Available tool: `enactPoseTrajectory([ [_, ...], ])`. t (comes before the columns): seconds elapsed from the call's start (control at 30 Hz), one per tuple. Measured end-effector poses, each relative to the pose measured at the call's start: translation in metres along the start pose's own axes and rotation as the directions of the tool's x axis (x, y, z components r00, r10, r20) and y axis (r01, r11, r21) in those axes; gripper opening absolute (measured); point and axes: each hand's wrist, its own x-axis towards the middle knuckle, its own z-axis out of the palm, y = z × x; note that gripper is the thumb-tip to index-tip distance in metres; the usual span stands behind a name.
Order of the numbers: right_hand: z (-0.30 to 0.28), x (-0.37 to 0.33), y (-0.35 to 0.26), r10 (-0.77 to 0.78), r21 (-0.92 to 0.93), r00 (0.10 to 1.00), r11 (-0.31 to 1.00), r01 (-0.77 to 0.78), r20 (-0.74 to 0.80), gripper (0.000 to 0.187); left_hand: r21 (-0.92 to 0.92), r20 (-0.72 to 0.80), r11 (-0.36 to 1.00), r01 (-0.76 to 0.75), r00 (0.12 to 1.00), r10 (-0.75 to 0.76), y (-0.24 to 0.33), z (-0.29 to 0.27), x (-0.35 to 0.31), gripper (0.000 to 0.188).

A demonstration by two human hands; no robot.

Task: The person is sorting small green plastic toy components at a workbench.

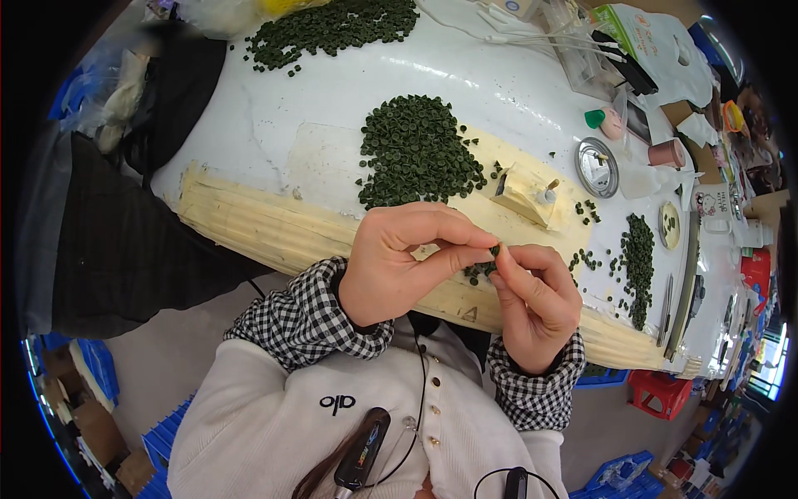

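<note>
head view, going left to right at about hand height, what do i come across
Black cloth, left hand, small dark green piece, right hand, narrow heap of dark green pieces, round cream dish.

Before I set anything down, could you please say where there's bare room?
Bare white tabletop lies between the far green heap and middle green heap, and between the latter and the white cables. It's crowded around the yellow block, round tin and scattered green pieces.

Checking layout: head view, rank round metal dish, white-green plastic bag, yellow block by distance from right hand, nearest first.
From the right hand:
1. Yellow block, ahead of it
2. Round metal dish, farther right
3. White-green plastic bag, upper right
</note>
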Motion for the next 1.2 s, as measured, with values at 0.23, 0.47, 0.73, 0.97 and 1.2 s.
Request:
enactPoseTrajectory([
  [0.23,-0.002,0.002,0.0,0.009,-0.014,1.0,1.0,-0.008,0.015,0.032,0.006,0.004,1.0,0.004,1.0,-0.004,0.0,-0.002,0.001,0.019],
  [0.47,-0.001,0.003,-0.001,0.011,-0.015,1.0,1.0,-0.011,0.026,0.031,0.028,0.01,1.0,-0.006,1.0,0.006,0.002,-0.004,0.001,0.018],
  [0.73,-0.005,0.006,-0.004,0.02,-0.02,0.999,1.0,-0.02,0.026,0.028,-0.012,-0.035,1.0,0.022,0.999,-0.022,0.001,-0.004,-0.001,0.018],
  [0.97,-0.036,0.036,-0.073,-0.282,0.777,0.948,0.559,0.289,-0.149,0.03,-0.156,-0.117,0.984,0.082,0.988,-0.1,-0.003,-0.002,0.0,0.016],
  [1.2,-0.05,0.032,-0.097,-0.375,0.748,0.908,0.546,0.377,-0.184,0.024,-0.114,-0.152,0.991,0.073,0.984,-0.09,-0.002,-0.001,0.001,0.015],
])
